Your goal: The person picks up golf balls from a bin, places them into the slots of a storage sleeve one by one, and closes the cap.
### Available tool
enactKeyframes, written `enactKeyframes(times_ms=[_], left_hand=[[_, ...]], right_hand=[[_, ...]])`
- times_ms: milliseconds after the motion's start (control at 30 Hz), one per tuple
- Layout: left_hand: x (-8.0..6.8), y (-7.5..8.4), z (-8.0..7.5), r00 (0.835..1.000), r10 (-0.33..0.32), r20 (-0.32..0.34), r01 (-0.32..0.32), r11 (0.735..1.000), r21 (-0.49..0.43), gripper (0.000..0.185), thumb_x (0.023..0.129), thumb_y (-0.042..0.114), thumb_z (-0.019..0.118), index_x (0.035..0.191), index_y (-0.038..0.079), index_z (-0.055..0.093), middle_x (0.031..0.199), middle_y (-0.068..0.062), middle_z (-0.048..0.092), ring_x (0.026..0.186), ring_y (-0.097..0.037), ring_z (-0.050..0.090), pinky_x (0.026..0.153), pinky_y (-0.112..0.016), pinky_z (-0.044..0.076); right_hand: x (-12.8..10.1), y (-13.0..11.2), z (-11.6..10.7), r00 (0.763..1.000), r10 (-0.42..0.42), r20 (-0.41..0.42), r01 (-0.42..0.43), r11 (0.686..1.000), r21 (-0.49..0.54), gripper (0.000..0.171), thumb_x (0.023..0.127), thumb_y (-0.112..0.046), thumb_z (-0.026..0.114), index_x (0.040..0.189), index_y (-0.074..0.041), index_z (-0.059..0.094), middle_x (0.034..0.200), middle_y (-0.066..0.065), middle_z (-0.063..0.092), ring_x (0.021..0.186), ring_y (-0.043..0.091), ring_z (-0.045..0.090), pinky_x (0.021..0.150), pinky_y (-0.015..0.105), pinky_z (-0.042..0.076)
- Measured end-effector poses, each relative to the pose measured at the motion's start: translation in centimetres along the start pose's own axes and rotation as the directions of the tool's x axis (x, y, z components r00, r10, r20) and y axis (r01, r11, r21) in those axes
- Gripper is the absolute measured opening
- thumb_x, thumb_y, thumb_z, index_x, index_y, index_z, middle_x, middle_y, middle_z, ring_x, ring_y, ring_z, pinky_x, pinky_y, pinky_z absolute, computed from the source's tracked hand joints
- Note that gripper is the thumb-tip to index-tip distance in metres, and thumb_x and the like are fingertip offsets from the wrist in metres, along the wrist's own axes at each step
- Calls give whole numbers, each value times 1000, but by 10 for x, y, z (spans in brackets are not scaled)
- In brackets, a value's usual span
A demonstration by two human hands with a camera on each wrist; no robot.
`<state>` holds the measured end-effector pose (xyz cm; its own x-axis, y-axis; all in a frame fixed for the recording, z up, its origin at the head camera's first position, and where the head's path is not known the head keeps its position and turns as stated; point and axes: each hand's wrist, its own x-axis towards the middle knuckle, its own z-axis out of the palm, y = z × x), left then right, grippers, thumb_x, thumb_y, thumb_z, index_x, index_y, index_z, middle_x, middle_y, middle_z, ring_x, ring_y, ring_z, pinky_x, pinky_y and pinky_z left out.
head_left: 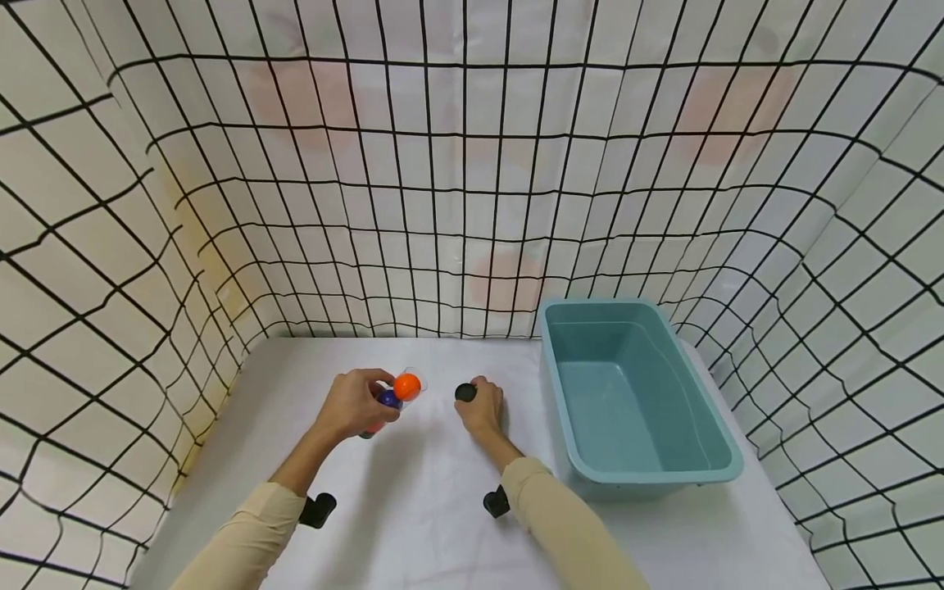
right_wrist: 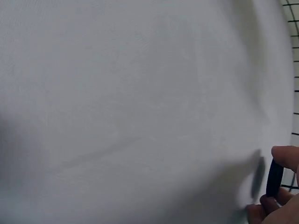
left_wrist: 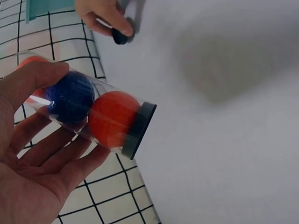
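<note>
My left hand [head_left: 366, 399] grips a clear plastic tube [head_left: 391, 399] held tilted above the white table. Inside it sit an orange ball [head_left: 406, 385], a blue ball [head_left: 388, 400] and a red one lowest down. In the left wrist view my left hand [left_wrist: 58, 119] wraps the tube [left_wrist: 100, 88], with the blue ball [left_wrist: 70, 96] beside the orange ball [left_wrist: 112, 119] and a dark grey cap [left_wrist: 139, 129] on that end. My right hand [head_left: 481, 403] pinches a small black round lid [head_left: 465, 392] just above the table; the lid [right_wrist: 274, 177] shows edge-on between fingertips [right_wrist: 286, 156].
A teal plastic tub [head_left: 726, 459] stands empty on the right of the white table [head_left: 413, 508]. Black-gridded white cloth walls [head_left: 472, 205] close in the back and both sides. Wrist camera mounts [head_left: 317, 510] sit on both forearms.
</note>
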<state>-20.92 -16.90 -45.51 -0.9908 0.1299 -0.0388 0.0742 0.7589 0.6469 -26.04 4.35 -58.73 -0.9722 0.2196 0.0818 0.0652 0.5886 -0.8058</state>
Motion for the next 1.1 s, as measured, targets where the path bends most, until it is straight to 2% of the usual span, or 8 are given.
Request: enactKeyframes(times_ms=[167, 333, 533, 700, 867, 1100], left_hand=[[1, 0, 6, 1000, -11, 6, 11, 1000, -14, 42, 73, 13, 88, 111, 6, 73, 95, -13, 75, 78, -24, 68, 70, -41, 62], [1, -2, 18, 1000, -13, -10, 13, 999, -29, 42, 72, 13, 88, 111, 6, 73, 93, -12, 75, 77, -23, 68, 71, -41, 62], [5, -1, 41, 999, -12, -36, 10, 998, -54, 44, 72, 14, 89, 112, 5, 73, 93, -13, 75, 77, -22, 69, 72, -40, 62], [9, 3, 59, 997, -16, -72, 11, 998, -60, 45, 70, 16, 90, 112, 6, 74, 95, -14, 75, 79, -23, 69, 76, -42, 62], [13, 7, 74, 994, -42, -102, 35, 997, -67, 43, 71, 16, 90, 110, 8, 74, 89, -12, 74, 77, -23, 67, 75, -40, 61], [13, 8, 84, 992, -39, -116, 29, 996, -85, 42, 70, 16, 90, 109, 9, 74, 88, -11, 75, 77, -23, 68, 72, -38, 61]], right_hand=[[-1, -14, -13, 999, -7, 46, 9, 999, -33, 41, 80, -10, 80, 114, 2, 60, 109, 24, 70, 104, 37, 64, 88, 48, 53], [-2, -31, -29, 994, -98, 57, 99, 995, -10, 46, 84, -15, 79, 122, 1, 58, 110, 22, 72, 95, 34, 67, 80, 44, 55], [-6, -50, -58, 980, -186, 65, 185, 982, 18, 41, 85, -17, 78, 117, 0, 59, 102, 16, 73, 87, 28, 66, 78, 40, 54], [-11, -61, -78, 975, -188, 117, 190, 982, -3, 40, 86, -20, 78, 119, -2, 63, 100, 12, 73, 85, 24, 62, 77, 37, 51], [-16, -67, -93, 965, -205, 162, 209, 978, -8, 39, 85, -20, 77, 118, 0, 68, 96, 13, 71, 85, 25, 59, 73, 35, 50], [-20, -68, -105, 945, -184, 270, 206, 977, -53, 38, 86, -23, 78, 115, 1, 73, 98, 14, 74, 84, 23, 58, 69, 33, 49]])
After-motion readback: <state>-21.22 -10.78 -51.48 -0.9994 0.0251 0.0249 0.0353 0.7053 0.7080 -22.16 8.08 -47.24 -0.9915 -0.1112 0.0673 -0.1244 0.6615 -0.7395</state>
